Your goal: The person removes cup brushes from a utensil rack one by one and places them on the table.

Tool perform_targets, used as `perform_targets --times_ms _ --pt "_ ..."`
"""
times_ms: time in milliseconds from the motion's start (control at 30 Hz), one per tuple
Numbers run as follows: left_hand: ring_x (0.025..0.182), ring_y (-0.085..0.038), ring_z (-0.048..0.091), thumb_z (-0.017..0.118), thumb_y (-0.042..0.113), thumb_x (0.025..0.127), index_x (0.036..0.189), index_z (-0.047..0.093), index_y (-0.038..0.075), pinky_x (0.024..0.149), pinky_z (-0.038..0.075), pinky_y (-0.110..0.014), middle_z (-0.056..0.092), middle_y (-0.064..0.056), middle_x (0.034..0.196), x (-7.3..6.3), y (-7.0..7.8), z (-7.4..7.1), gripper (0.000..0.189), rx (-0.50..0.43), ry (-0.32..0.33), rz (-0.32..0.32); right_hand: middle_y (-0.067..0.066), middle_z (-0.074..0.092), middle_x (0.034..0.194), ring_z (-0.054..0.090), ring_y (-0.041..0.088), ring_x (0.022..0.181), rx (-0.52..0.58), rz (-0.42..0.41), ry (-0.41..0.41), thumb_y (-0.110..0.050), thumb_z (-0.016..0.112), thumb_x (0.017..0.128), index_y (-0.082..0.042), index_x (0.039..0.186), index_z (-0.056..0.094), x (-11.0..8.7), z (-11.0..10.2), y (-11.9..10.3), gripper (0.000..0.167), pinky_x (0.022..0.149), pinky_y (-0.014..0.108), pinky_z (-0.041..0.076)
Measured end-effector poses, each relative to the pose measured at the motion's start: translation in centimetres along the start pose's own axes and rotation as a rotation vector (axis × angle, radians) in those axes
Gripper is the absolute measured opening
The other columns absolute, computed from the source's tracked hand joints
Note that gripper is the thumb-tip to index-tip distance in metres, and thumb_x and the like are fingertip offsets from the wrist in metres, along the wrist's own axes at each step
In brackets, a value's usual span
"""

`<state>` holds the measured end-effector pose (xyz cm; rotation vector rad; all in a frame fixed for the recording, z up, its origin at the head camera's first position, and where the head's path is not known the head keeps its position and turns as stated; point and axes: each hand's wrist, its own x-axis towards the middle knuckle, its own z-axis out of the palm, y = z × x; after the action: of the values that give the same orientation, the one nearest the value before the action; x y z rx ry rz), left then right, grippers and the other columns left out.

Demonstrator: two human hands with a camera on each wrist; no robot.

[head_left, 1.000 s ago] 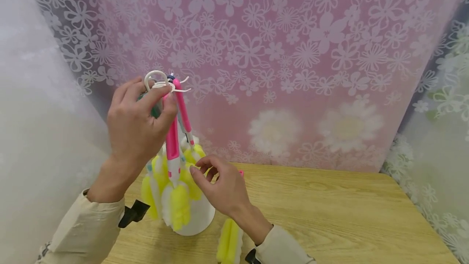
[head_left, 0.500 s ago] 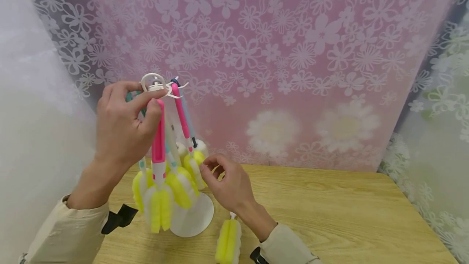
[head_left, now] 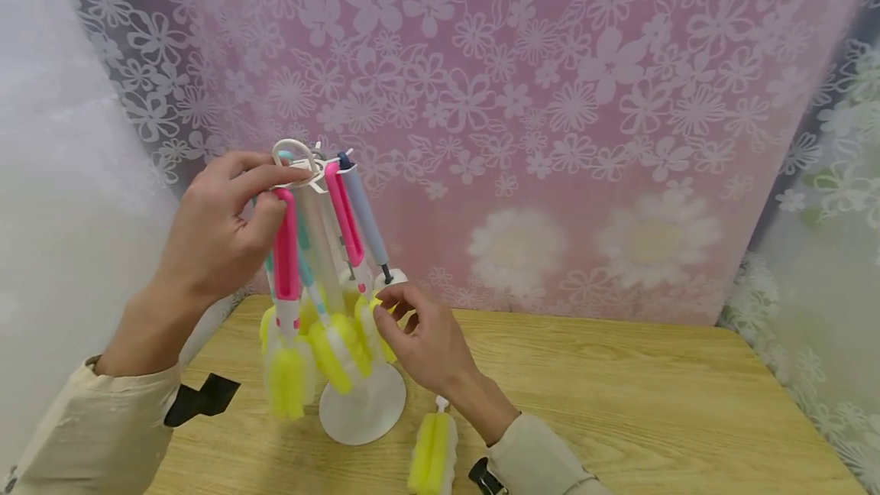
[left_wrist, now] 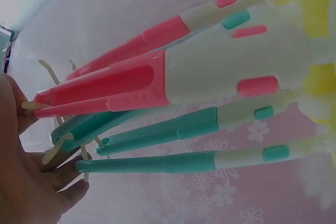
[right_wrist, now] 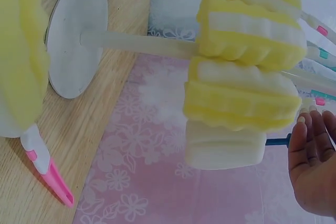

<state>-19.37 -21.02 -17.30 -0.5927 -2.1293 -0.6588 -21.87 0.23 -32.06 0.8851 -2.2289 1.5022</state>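
Note:
My left hand (head_left: 220, 235) holds the top of a white rack (head_left: 296, 150), index finger over it and thumb below. From its hooks hang several sponge bottle brushes. A pink-handled brush (head_left: 285, 250) hangs beside the left thumb; a second pink-handled brush (head_left: 344, 212) and a blue-handled brush (head_left: 364, 208) hang on the right. Teal handles (left_wrist: 147, 163) show in the left wrist view. My right hand (head_left: 429, 342), fingers loosely bent, is by the lower end of the second pink brush. In the right wrist view its fingertips (right_wrist: 301, 121) lie close to a white brush neck; contact is unclear.
The rack's round white base (head_left: 364, 407) stands on the wooden table (head_left: 619, 396). A loose yellow and white sponge brush (head_left: 433, 449) lies in front, its pink handle (right_wrist: 56, 182) visible in the right wrist view. A pink flowered curtain (head_left: 516, 98) hangs behind.
The rack's hanging brushes have turned: the front pink one moved left and the blue one swung out to the right. My left hand moved left with the top; the right hand shifted slightly right.

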Motion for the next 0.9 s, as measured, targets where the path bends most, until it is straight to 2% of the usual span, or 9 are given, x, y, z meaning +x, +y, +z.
perform_targets --times_ms 200,367,533,633,833,900 --pt "0.115 -0.027 0.050 0.039 0.010 0.087 0.111 0.073 0.010 0.087 0.043 -0.051 0.063 -0.007 0.119 0.0 -0.1 -0.2 0.041 -0.041 -0.003 -0.008 -0.012 0.059 0.105 0.055 0.007 0.086 0.022 0.004 0.008 -0.028 0.058 0.093 -0.014 0.111 0.062 0.5 0.3 0.0 0.024 0.071 0.031 0.051" --pt "0.125 -0.025 0.046 0.038 0.011 0.089 0.109 0.073 0.008 0.102 0.036 -0.052 0.062 -0.009 0.123 -0.1 -0.1 -0.2 0.041 -0.053 0.012 -0.010 -0.008 0.060 0.109 0.056 0.007 0.088 0.035 -0.003 0.026 -0.026 0.060 0.093 -0.011 0.113 0.061 1.1 0.5 -0.1 0.025 0.071 0.029 0.051" --pt "0.129 -0.020 0.044 0.037 0.013 0.091 0.113 0.071 0.010 0.097 0.041 -0.057 0.058 -0.007 0.131 -0.5 0.5 -0.2 0.041 -0.049 0.021 -0.096 -0.008 0.061 0.110 0.057 0.007 0.090 0.014 0.010 0.052 -0.031 0.063 0.092 -0.011 0.117 0.063 1.8 1.0 -0.3 0.032 0.074 0.031 0.052" --pt "0.129 -0.019 0.044 0.037 0.014 0.093 0.115 0.070 0.010 0.093 0.043 -0.058 0.057 -0.006 0.132 -0.7 1.1 -0.2 0.040 -0.035 0.032 -0.139 -0.007 0.062 0.112 0.058 0.011 0.095 0.000 -0.007 0.063 -0.035 0.063 0.091 -0.011 0.120 0.063 2.3 1.3 -0.4 0.037 0.076 0.029 0.052" --pt "0.128 -0.017 0.046 0.033 0.017 0.093 0.108 0.072 0.006 0.098 0.041 -0.053 0.060 -0.007 0.128 -0.5 1.8 0.0 0.043 -0.046 0.072 -0.195 -0.004 0.063 0.108 0.059 0.016 0.098 0.014 -0.014 0.096 -0.033 0.065 0.090 -0.011 0.116 0.065 3.2 1.9 -0.6 0.034 0.078 0.027 0.051" --pt "0.127 -0.018 0.047 0.033 0.019 0.092 0.105 0.072 0.005 0.101 0.039 -0.050 0.062 -0.008 0.125 -0.5 1.8 0.2 0.043 -0.051 0.089 -0.181 -0.004 0.064 0.105 0.059 0.015 0.096 0.008 0.000 0.109 -0.032 0.066 0.090 -0.011 0.114 0.067 3.3 2.1 -0.5 0.032 0.079 0.027 0.051"
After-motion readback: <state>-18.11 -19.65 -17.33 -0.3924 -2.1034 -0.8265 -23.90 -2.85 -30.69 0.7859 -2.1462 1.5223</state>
